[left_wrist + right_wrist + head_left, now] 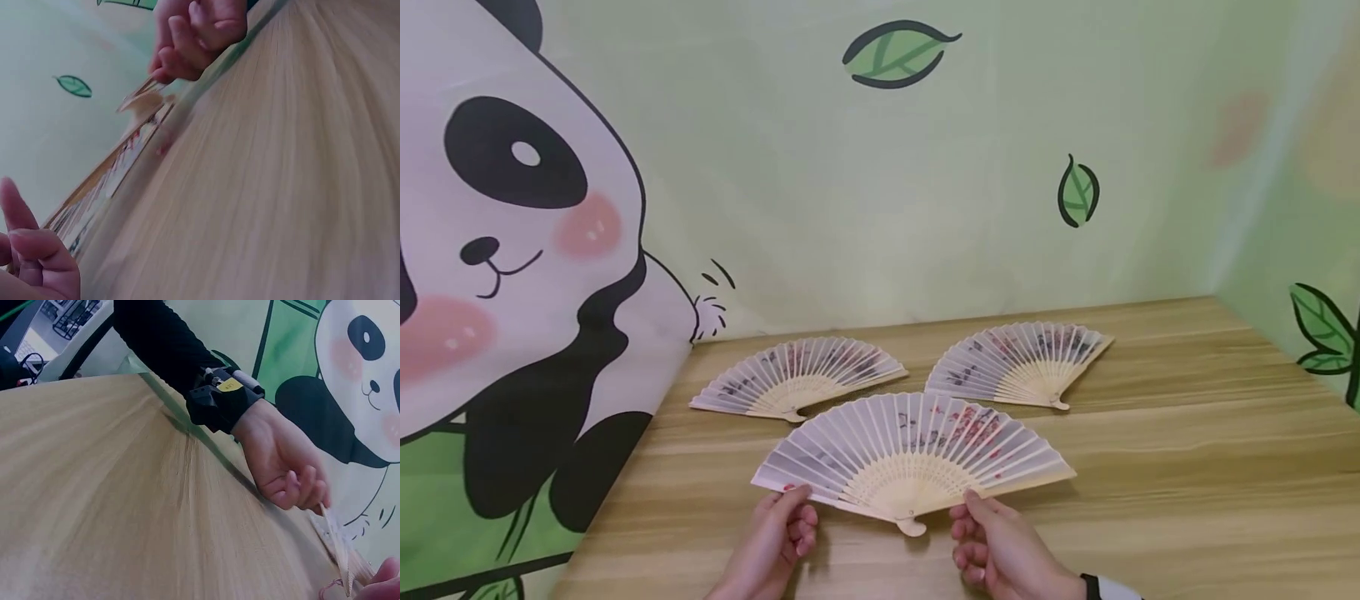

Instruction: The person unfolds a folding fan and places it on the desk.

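The near fan (917, 458) lies wide open on the wooden table (1187, 467), at 6 o'clock from the 2 other fans. The left hand (778, 542) pinches its left end stick with curled fingers, and the right hand (996, 546) pinches its right end stick the same way. 1 other open fan (797, 375) lies at 11 o'clock from it and 1 more fan (1022, 362) at 1 o'clock, both flat near the panda wall (512, 250).

No legible text is showing in any view. A yellow tag (229, 385) is sitting on the black wrist-worn device (219, 400) in the right wrist view, its marking too small to read. The fans (913, 457) are carrying painted motifs only; any characters among them are staying unreadable.
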Demonstrator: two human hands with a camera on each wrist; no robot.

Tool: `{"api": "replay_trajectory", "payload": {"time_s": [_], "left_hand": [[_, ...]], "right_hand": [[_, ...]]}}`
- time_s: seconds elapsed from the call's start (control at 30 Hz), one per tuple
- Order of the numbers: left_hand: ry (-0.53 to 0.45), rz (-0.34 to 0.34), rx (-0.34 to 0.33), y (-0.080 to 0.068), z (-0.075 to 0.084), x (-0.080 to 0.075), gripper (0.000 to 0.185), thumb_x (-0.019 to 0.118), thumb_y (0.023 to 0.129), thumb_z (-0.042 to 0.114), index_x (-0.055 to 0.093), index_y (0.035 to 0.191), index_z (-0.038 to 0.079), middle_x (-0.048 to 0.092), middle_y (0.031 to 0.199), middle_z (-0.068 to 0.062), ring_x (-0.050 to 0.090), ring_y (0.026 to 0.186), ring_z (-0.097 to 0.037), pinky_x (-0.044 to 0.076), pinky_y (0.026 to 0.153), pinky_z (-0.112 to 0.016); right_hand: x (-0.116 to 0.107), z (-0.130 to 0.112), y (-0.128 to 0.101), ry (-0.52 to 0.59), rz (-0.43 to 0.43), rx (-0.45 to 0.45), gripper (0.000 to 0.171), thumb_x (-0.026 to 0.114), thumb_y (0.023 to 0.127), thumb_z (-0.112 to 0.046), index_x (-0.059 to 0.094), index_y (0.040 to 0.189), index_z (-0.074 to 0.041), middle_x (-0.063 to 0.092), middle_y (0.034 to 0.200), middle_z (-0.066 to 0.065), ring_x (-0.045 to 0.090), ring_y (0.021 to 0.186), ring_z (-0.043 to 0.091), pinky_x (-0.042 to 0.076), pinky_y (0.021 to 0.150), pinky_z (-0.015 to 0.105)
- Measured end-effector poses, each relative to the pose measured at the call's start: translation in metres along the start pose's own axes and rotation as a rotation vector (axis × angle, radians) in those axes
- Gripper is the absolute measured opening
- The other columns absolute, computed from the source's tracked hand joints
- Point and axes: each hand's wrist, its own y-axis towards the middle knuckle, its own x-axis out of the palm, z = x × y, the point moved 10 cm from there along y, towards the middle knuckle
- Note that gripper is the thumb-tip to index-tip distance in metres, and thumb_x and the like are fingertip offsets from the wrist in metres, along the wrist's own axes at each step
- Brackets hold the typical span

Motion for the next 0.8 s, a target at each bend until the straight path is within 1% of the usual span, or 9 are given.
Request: {"api": "replay_trajectory", "payload": {"time_s": [0.07, 0.17, 0.3, 0.43, 0.6, 0.7, 0.8], "left_hand": [[0.013, 0.029, 0.001, 0.0, 0.001, -0.011, 0.009, 0.051, 0.096, 0.012, 0.049, 0.089, 0.007, 0.048, 0.06, 0.004, 0.041, 0.043, -0.004, 0.032, 0.042, -0.015], [0.045, 0.062, -0.008, -0.001, 0.002, -0.026, 0.01, 0.052, 0.096, 0.012, 0.051, 0.088, 0.006, 0.049, 0.061, 0.004, 0.04, 0.044, -0.004, 0.032, 0.041, -0.015], [0.058, 0.081, -0.039, 0.001, 0.004, -0.039, 0.009, 0.051, 0.097, 0.012, 0.052, 0.091, 0.005, 0.055, 0.065, 0.003, 0.042, 0.047, -0.003, 0.034, 0.043, -0.016], [0.057, 0.056, -0.08, 0.004, 0.003, -0.041, 0.01, 0.048, 0.098, 0.011, 0.053, 0.094, 0.004, 0.06, 0.069, 0.001, 0.046, 0.049, -0.002, 0.036, 0.045, -0.017], [0.084, 0.015, -0.116, 0.004, 0.002, -0.043, 0.011, 0.044, 0.1, 0.01, 0.051, 0.101, 0.001, 0.063, 0.075, -0.001, 0.051, 0.054, -0.002, 0.04, 0.049, -0.016], [0.101, 0.013, -0.121, 0.003, 0.001, -0.047, 0.01, 0.043, 0.1, 0.01, 0.049, 0.103, 0.002, 0.063, 0.076, -0.001, 0.052, 0.056, -0.004, 0.041, 0.051, -0.017], [0.122, 0.023, -0.121, 0.002, 0.001, -0.051, 0.018, 0.039, 0.101, 0.009, 0.046, 0.114, -0.001, 0.061, 0.076, -0.001, 0.051, 0.057, -0.005, 0.04, 0.052, -0.018]], "right_hand": [[-0.002, 0.003, -0.001, 0.003, 0.008, 0.015, 0.031, 0.036, 0.107, -0.031, 0.052, 0.102, -0.005, 0.052, 0.078, 0.002, 0.052, 0.057, 0.01, 0.036, 0.052, 0.019], [-0.003, 0.006, -0.001, 0.004, 0.013, 0.031, 0.031, 0.035, 0.107, -0.031, 0.051, 0.101, -0.005, 0.051, 0.077, 0.001, 0.051, 0.057, 0.01, 0.036, 0.051, 0.019], [-0.005, 0.009, 0.0, 0.012, 0.015, 0.05, 0.031, 0.035, 0.107, -0.031, 0.051, 0.1, -0.005, 0.049, 0.076, 0.0, 0.05, 0.056, 0.009, 0.036, 0.051, 0.018], [-0.007, 0.012, 0.0, 0.037, 0.008, 0.089, 0.031, 0.036, 0.107, -0.03, 0.053, 0.096, -0.007, 0.048, 0.073, -0.001, 0.047, 0.055, 0.009, 0.035, 0.051, 0.018], [0.0, 0.017, 0.0, 0.102, -0.068, 0.15, 0.033, 0.032, 0.108, -0.028, 0.052, 0.09, -0.009, 0.047, 0.067, -0.005, 0.04, 0.055, 0.004, 0.03, 0.05, 0.014], [0.004, 0.016, -0.001, 0.14, -0.099, 0.16, 0.034, 0.028, 0.108, -0.027, 0.051, 0.09, -0.009, 0.046, 0.067, -0.006, 0.038, 0.054, 0.003, 0.029, 0.049, 0.013], [0.003, 0.016, -0.003, 0.141, -0.092, 0.167, 0.035, 0.025, 0.107, -0.025, 0.051, 0.091, -0.007, 0.049, 0.069, -0.003, 0.039, 0.054, 0.005, 0.03, 0.049, 0.014]]}}
